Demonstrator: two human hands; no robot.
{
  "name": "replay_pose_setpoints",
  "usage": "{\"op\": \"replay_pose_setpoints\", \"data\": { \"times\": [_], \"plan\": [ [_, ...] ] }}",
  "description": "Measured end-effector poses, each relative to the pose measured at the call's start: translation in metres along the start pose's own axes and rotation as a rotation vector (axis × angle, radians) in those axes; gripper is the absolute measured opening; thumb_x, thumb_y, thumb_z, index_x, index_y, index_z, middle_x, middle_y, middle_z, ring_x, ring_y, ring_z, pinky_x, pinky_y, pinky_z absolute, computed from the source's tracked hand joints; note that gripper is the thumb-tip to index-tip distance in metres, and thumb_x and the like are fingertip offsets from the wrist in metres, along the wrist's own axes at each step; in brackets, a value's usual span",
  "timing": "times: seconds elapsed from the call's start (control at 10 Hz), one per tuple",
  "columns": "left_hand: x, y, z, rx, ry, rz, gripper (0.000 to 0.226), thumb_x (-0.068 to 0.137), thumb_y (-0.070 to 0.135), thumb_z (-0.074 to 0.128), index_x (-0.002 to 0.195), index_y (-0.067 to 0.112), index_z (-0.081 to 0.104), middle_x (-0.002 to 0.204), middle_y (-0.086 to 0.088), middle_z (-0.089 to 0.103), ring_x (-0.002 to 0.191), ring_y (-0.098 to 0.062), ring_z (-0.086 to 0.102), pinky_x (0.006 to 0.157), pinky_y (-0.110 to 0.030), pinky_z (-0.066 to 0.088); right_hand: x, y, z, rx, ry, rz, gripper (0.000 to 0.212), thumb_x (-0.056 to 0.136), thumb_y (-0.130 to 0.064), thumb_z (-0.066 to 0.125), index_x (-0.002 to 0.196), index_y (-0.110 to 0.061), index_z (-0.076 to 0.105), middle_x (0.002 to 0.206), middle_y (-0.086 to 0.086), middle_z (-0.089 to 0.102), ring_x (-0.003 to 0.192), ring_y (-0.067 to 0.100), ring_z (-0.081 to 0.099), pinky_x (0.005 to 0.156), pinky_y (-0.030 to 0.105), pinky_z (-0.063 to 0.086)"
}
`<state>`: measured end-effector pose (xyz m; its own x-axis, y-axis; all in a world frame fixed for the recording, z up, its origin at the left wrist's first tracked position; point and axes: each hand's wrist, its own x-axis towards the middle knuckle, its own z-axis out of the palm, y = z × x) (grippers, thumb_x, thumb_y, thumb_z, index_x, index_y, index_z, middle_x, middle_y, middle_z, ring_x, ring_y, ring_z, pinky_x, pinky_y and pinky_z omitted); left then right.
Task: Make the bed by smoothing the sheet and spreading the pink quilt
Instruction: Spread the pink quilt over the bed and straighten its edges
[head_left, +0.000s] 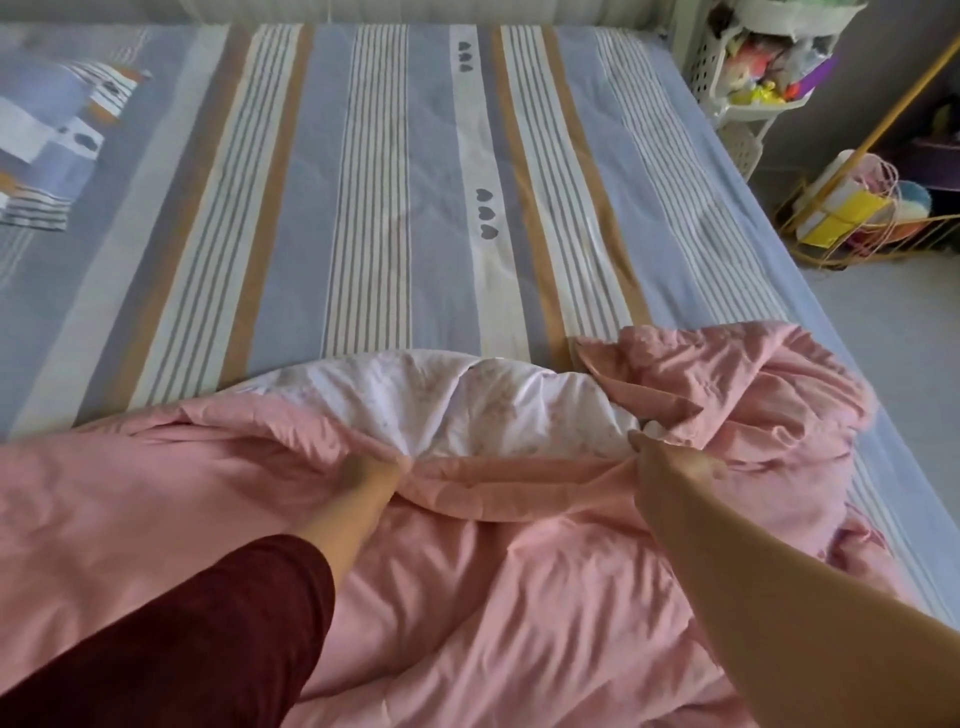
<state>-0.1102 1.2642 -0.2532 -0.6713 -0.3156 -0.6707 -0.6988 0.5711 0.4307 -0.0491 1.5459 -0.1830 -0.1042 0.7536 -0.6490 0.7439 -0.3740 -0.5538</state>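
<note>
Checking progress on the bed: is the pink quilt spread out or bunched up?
Bunched. The pink quilt lies crumpled at the near end, white underside folded up, leaving the striped sheet mostly bare.

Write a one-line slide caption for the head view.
The left hand and right hand grip the bunched pink quilt at its folded edge; the striped sheet lies uncovered beyond.

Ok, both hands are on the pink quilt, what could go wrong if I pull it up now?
The quilt is bunched in a twisted heap past your right hand, so pulling could spread it crooked. Its white underside shows folded over between that and your left hand; it may land flipped. Dragging might also wrinkle the flat sheet.
</note>
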Motion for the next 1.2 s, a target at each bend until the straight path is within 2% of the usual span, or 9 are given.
{"op": "replay_pose_setpoints", "data": {
  "times": [0.1, 0.2, 0.3, 0.4, 0.5, 0.6, 0.7, 0.9, 1.2],
  "plan": [
    [-0.009, 0.003, -0.015, -0.282, -0.008, -0.226, 0.039, 0.091, 0.029, 0.061, 0.111, -0.004, 0.057, 0.08, -0.015, 0.059, 0.079, -0.031, 0.064, 0.076, -0.043, 0.057, 0.021, -0.005, 0.009, -0.086, -0.035, 0.069, 0.083, 0.077, -0.041, 0.075, 0.137, -0.001, 0.033, 0.128, 0.014, 0.049, 0.122, 0.031, 0.049, 0.096, 0.041, 0.043],
    [-0.01, 0.003, -0.02, -0.361, 0.011, -0.278, 0.044, 0.091, 0.038, 0.06, 0.114, 0.001, 0.056, 0.085, -0.016, 0.061, 0.085, -0.034, 0.065, 0.08, -0.045, 0.056, 0.038, 0.005, 0.017, -0.263, -0.205, -0.085, 0.06, 0.073, -0.053, 0.068, 0.114, -0.012, 0.054, 0.096, 0.003, 0.057, 0.118, 0.03, 0.056, 0.084, 0.034, 0.045],
    [-0.003, 0.006, -0.032, -0.094, 0.069, -0.23, 0.056, 0.091, 0.047, 0.056, 0.114, -0.003, 0.06, 0.098, -0.02, 0.066, 0.088, -0.033, 0.065, 0.084, -0.039, 0.054, 0.03, -0.002, 0.019, -0.389, 0.034, -0.082, 0.092, 0.071, -0.047, 0.077, 0.138, -0.001, 0.035, 0.137, 0.019, 0.044, 0.129, 0.036, 0.044, 0.104, 0.041, 0.037],
    [0.005, 0.012, -0.034, -0.07, 0.029, -0.197, 0.058, 0.093, 0.047, 0.053, 0.118, -0.005, 0.057, 0.074, -0.014, 0.058, 0.061, -0.025, 0.053, 0.069, -0.031, 0.044, 0.026, -0.009, 0.024, -0.458, 0.152, -0.165, 0.112, 0.071, -0.035, 0.084, 0.148, 0.001, 0.01, 0.144, 0.02, 0.035, 0.132, 0.037, 0.039, 0.108, 0.044, 0.033],
    [0.016, 0.015, -0.032, -0.12, -0.082, -0.198, 0.045, 0.094, 0.04, 0.055, 0.107, -0.002, 0.059, 0.048, -0.005, 0.052, 0.049, -0.014, 0.045, 0.048, -0.02, 0.042, 0.048, -0.009, 0.036, -0.583, 0.071, -0.135, 0.125, 0.07, -0.035, 0.085, 0.151, -0.002, -0.004, 0.144, 0.02, 0.037, 0.132, 0.035, 0.042, 0.108, 0.043, 0.037],
    [0.038, 0.013, -0.025, -0.011, -0.053, -0.175, 0.05, 0.087, 0.043, 0.064, 0.111, 0.0, 0.059, 0.046, -0.003, 0.06, 0.046, -0.014, 0.054, 0.037, -0.017, 0.041, 0.061, -0.012, 0.043, -0.816, -0.08, -0.172, 0.122, 0.075, -0.039, 0.079, 0.152, -0.01, -0.01, 0.142, 0.017, 0.042, 0.129, 0.033, 0.046, 0.102, 0.041, 0.041],
    [0.061, 0.003, -0.015, 0.3, 0.16, -0.043, 0.075, 0.076, 0.044, 0.075, 0.131, 0.002, 0.045, 0.117, -0.013, 0.064, 0.102, -0.03, 0.064, 0.083, -0.032, 0.051, 0.074, -0.006, 0.052, -0.897, -0.024, -0.247, 0.085, 0.088, -0.038, 0.062, 0.152, -0.009, 0.014, 0.138, 0.015, 0.05, 0.125, 0.034, 0.05, 0.101, 0.044, 0.042],
    [0.068, 0.006, -0.012, 0.372, 0.274, -0.021, 0.032, 0.088, 0.023, 0.066, 0.112, 0.003, 0.063, 0.115, -0.017, 0.065, 0.106, -0.035, 0.062, 0.081, -0.033, 0.046, 0.062, 0.002, 0.059, -0.957, 0.117, -0.446, 0.047, 0.089, -0.025, 0.056, 0.132, -0.008, 0.048, 0.123, 0.017, 0.059, 0.114, 0.037, 0.057, 0.091, 0.04, 0.046],
    [0.071, 0.051, -0.036, 0.278, 0.38, 0.057, 0.037, 0.09, 0.02, 0.058, 0.126, 0.01, 0.055, 0.124, -0.017, 0.06, 0.111, -0.038, 0.058, 0.085, -0.041, 0.047, 0.052, -0.041, 0.059, -1.027, 0.134, -0.524, 0.04, 0.085, -0.035, 0.06, 0.116, -0.01, 0.059, 0.114, 0.012, 0.064, 0.107, 0.034, 0.06, 0.078, 0.035, 0.045]
  ]
}}
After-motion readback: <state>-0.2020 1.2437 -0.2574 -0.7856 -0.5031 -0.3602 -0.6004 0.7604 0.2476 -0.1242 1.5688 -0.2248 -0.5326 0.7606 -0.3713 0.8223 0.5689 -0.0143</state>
